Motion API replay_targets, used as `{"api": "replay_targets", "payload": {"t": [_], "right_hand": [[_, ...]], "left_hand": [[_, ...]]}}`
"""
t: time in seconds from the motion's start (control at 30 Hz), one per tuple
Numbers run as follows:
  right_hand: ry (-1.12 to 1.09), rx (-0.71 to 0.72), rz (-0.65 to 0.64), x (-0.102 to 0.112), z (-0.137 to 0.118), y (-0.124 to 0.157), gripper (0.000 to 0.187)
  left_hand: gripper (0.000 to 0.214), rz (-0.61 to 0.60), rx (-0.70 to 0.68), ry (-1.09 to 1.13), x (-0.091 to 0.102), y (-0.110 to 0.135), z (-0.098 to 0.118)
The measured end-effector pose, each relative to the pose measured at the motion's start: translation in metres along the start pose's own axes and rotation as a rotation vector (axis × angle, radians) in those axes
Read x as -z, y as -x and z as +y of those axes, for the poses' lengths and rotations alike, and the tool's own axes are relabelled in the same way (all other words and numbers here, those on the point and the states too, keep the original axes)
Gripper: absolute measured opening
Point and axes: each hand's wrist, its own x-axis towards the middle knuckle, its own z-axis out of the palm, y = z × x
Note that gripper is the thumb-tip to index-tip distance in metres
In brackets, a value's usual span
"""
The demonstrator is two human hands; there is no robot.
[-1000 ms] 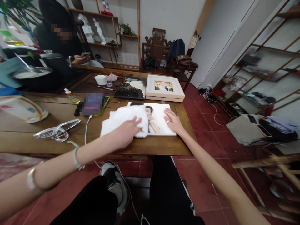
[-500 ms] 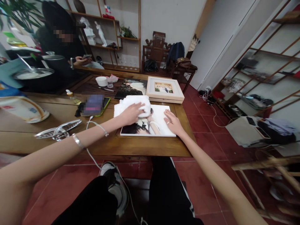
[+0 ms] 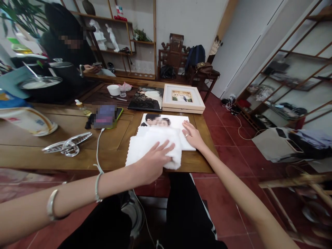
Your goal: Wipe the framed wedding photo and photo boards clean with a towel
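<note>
A photo panel (image 3: 184, 133) with a white ground and a picture of a couple lies flat near the front edge of the wooden table. My left hand (image 3: 155, 158) grips a white fluffy cloth (image 3: 145, 141) from above, its fingers bent into the pile. The cloth covers the lower left of the panel and hangs over its near edge, hiding much of the picture. On the panel's right side my right hand (image 3: 192, 135) rests with fingers stretched out, a ring on one of them. It holds nothing.
Behind the panel lie a dark photo panel (image 3: 147, 98) and a pale framed picture (image 3: 183, 98). To the left are a phone (image 3: 105, 116) with a white cable, a clear plastic clip (image 3: 67, 143) and a small dropper bottle (image 3: 82, 108). A person (image 3: 67, 41) sits across the table.
My left hand has drawn the cloth toward me, from the panel's upper left to its near edge. The couple's heads now show. My right hand has stayed in place.
</note>
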Motion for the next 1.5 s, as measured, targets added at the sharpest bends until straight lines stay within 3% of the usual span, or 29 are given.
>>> {"api": "replay_targets", "payload": {"t": [0.07, 0.23, 0.33, 0.43, 0.63, 0.7, 0.77, 0.87, 1.03, 1.13, 1.23, 1.4, 1.5], "right_hand": [[-0.011, -0.003, 0.001, 0.001, 0.0, 0.0, 0.045], [-0.014, -0.014, -0.005, 0.002, -0.001, 0.001, 0.045], [-0.003, -0.017, -0.011, 0.002, -0.001, 0.001, 0.046], [-0.013, -0.012, -0.007, 0.002, -0.001, 0.001, 0.045], [-0.039, -0.011, -0.007, 0.001, -0.001, 0.001, 0.045], [-0.035, 0.0, -0.008, 0.001, -0.001, 0.001, 0.045], [-0.026, 0.006, -0.007, 0.001, -0.001, 0.001, 0.045], [-0.014, 0.0, 0.002, 0.0, 0.0, 0.0, 0.045], [-0.028, -0.011, 0.017, 0.0, 0.002, 0.0, 0.046], [-0.029, -0.024, 0.011, 0.001, 0.002, 0.0, 0.047], [-0.028, -0.023, 0.01, 0.001, 0.002, 0.0, 0.047], [-0.039, -0.023, 0.015, 0.0, 0.001, 0.0, 0.046], [-0.049, -0.017, 0.02, 0.0, 0.0, 0.0, 0.045]], "left_hand": [[0.054, -0.016, 0.022, -0.012, 0.005, -0.016, -0.013], [0.053, 0.054, 0.154, -0.182, 0.021, -0.073, -0.071], [0.052, 0.066, 0.182, -0.23, 0.027, -0.088, -0.088], [0.052, 0.02, 0.142, -0.22, 0.025, -0.082, -0.075], [0.043, -0.015, 0.053, -0.17, 0.004, -0.032, 0.002], [0.038, 0.007, 0.005, -0.146, 0.002, -0.021, 0.017], [0.04, -0.013, -0.003, -0.118, 0.004, -0.023, 0.019], [0.048, -0.07, 0.051, -0.132, 0.012, -0.047, -0.001], [0.045, 0.028, 0.158, -0.252, 0.018, -0.107, -0.05], [0.043, 0.048, 0.197, -0.294, 0.017, -0.124, -0.058], [0.042, 0.01, 0.197, -0.31, 0.013, -0.115, -0.039], [0.038, -0.013, 0.149, -0.307, 0.002, -0.064, 0.018], [0.037, 0.025, 0.071, -0.3, -0.002, -0.041, 0.036]]}}
